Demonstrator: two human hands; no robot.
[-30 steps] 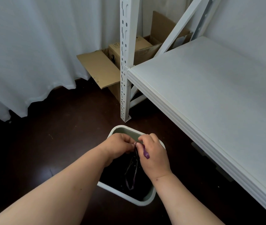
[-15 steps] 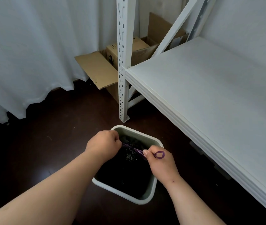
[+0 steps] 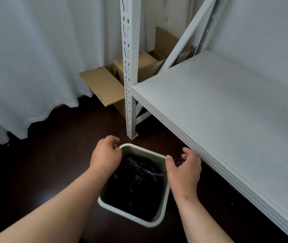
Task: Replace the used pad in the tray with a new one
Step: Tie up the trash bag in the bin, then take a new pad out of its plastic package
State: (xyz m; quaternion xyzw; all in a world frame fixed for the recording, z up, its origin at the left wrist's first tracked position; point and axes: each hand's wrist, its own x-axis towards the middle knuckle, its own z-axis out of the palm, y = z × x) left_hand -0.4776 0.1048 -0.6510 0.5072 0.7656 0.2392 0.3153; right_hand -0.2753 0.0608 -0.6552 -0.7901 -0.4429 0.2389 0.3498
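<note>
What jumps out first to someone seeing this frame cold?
Two bare hands, left hand and right hand, pull purple drawstrings apart over a black bag in a pale bin on the dark floor. A white shelf fills the right side, with a cardboard box behind its post.

**A storage corner in a room indoors, home or office unclear**

A white metal shelving rack with slotted uprights and a diagonal brace carries a broad, pale shelf board, mostly bare. Behind the near-left corner post of the rack, an open brown cardboard box sits on the floor with one flap folded out. Long white fabric curtains hang to the dark brown glossy floor on the left. A small pale green plastic waste bin lined with a black plastic bag stands on the floor just beside the shelf's front edge.
</note>
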